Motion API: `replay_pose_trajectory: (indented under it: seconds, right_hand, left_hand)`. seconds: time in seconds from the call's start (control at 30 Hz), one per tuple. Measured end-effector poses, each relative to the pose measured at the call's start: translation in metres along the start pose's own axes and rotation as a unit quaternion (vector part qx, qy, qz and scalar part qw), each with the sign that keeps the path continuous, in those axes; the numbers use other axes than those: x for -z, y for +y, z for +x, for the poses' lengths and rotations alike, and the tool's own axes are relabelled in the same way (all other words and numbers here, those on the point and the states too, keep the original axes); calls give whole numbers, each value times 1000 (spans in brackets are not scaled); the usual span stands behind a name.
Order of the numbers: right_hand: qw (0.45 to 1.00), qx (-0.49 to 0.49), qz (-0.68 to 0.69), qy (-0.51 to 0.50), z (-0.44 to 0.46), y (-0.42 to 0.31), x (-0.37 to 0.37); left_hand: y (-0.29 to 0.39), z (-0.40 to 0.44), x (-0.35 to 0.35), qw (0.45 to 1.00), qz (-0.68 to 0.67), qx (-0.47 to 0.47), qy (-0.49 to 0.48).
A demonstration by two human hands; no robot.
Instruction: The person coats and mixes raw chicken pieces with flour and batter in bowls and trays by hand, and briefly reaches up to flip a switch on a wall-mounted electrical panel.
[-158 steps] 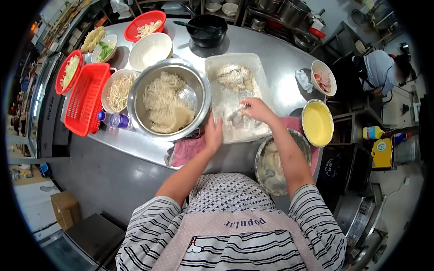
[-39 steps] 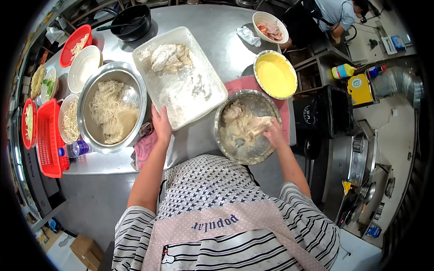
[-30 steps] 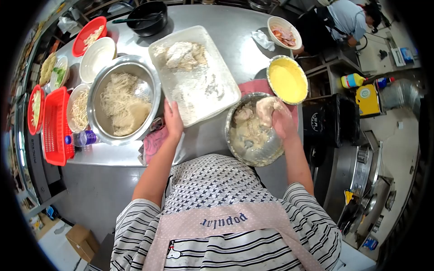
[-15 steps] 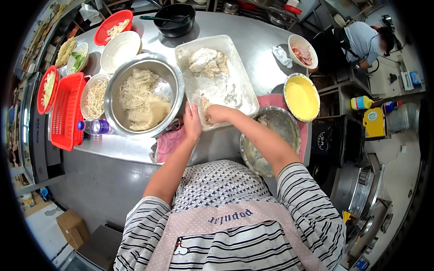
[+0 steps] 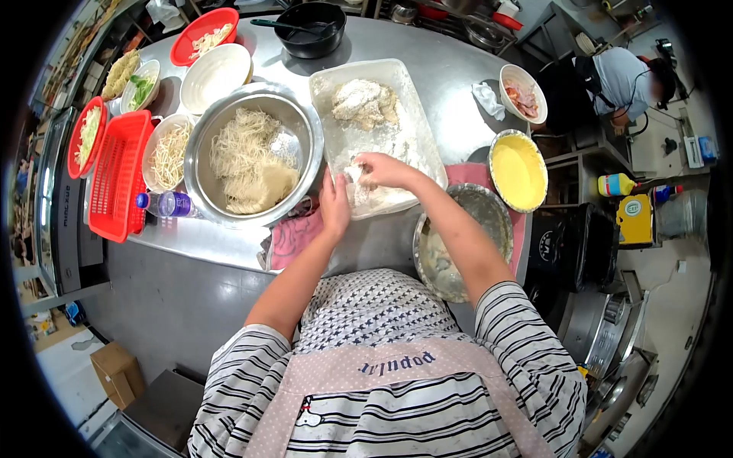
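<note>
A white rectangular tub (image 5: 429, 156) holds white flour, with a floury heap of coated pieces (image 5: 366, 104) at its far end. Inside its near left part, my right hand (image 5: 382, 171) grips a flour-dusted piece (image 5: 356, 177) with its fingers bent round it. My left hand (image 5: 334, 203) rests against the tub's near left corner, fingers apart and holding nothing. Right of the tub, under my right forearm, stands a metal bowl (image 5: 502, 229) with wet batter inside, partly hidden. Left of my left hand is a big steel bowl (image 5: 200, 164) of thin noodles.
A bowl of yellow liquid (image 5: 519, 171) and a bowl of meat slices (image 5: 522, 98) stand right. A black pan (image 5: 311, 32) is at the back. Left are a red basket (image 5: 114, 183), bean sprouts (image 5: 169, 156) and a bottle (image 5: 172, 204). A co-worker (image 5: 622, 80) is far right.
My right hand has gone from the batter bowl over to the tub with a piece, which now shows white flour. My left hand has stayed by the tub's corner. The view has shifted.
</note>
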State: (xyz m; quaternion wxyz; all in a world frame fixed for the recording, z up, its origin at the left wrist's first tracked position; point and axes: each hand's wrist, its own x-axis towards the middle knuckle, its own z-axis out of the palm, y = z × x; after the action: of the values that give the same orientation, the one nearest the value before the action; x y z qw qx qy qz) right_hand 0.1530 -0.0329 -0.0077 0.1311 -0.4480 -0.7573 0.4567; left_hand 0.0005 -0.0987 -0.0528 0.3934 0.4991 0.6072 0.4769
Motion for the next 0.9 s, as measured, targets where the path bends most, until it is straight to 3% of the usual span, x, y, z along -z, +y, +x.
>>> replay_pose_trajectory:
  seconds: [0.07,0.1,0.17,0.2,0.23,0.27,0.4,0.47,0.53,0.6,0.67,0.7,0.77,0.8,0.87,0.9]
  right_hand:
    - [954,-151,257,-27,-9,-4,13]
    - [955,-150,256,-27,-12,6,15]
    - [971,-217,82,-53,-20,34,13]
    - [971,-216,82,-54,-23,47,11]
    - [964,-234,-116,-45,-25,59,10]
    - [919,-242,-309,-34,-27,57,11]
    - [891,-335,-304,41,-25,51,17]
    - [902,-257,-325,123,-20,57,12]
    - [954,-74,-243,157,-7,64,-3]
    - [942,129,-237,200,10,45,-23]
    - [966,11,-240,-98,19,15,-32]
    - [966,12,-239,-95,27,25,-53]
    - [972,109,-200,-52,38,70,-101]
    - [972,108,-201,-52,32,50,-89]
    - [965,-53,-135,-218,18,20,-63]
    - [965,-53,-136,-217,16,25,-61]
  left_hand:
    - [10,0,2,998,-27,52,-24]
    - [5,0,1,998,-27,51,-23]
    - [-3,1,-1,999,5,33,-9]
    - [-4,1,-2,999,5,33,-8]
    - [-4,2,-2,1000,3,21,-2]
    - [-6,2,-3,1000,1,10,3]
    - [-10,1,-2,999,37,17,-4]
    - [-6,2,-2,999,20,28,-10]
    - [1,1,1,998,9,49,-27]
    - [1,0,2,996,0,72,-47]
    - [-3,1,2,997,-8,64,-47]
    - [0,2,2,997,-7,62,-48]
    - [6,2,2,999,-23,36,-23]
    - [8,1,2,999,-24,36,-24]
    - [10,0,3,999,-3,38,-21]
    - [9,0,3,999,-3,37,-21]
